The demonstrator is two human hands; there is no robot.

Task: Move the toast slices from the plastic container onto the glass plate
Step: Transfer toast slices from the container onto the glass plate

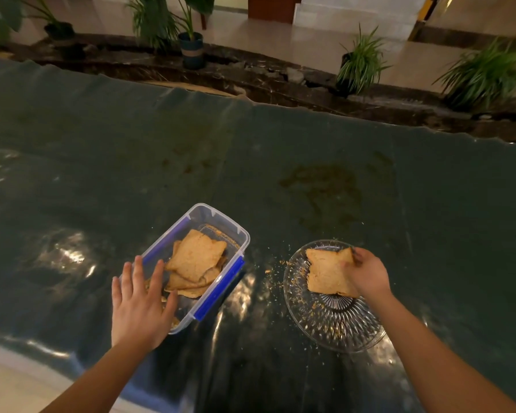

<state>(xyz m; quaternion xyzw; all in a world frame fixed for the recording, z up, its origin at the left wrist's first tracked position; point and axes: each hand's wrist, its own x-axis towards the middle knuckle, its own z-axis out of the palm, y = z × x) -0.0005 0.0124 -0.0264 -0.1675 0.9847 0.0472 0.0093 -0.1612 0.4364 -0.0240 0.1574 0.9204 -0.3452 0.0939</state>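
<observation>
One toast slice (328, 274) lay on the glass plate (316, 320), its right corner pinched in the right hand (368, 274) grip. Several slices (195, 259) remained in the plastic container (221, 289), directly ahead of the left hand (139, 305), which rested spread flat on its near end.

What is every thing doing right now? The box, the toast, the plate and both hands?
Container: open, no lid on, toast inside.
Toast stack: several slices piled in the container.
Toast slice: over the plate, held at its edge.
Plate: upright on the table, crumbs on it.
Left hand: open, fingers spread over the container's near end.
Right hand: gripping the toast slice.
</observation>
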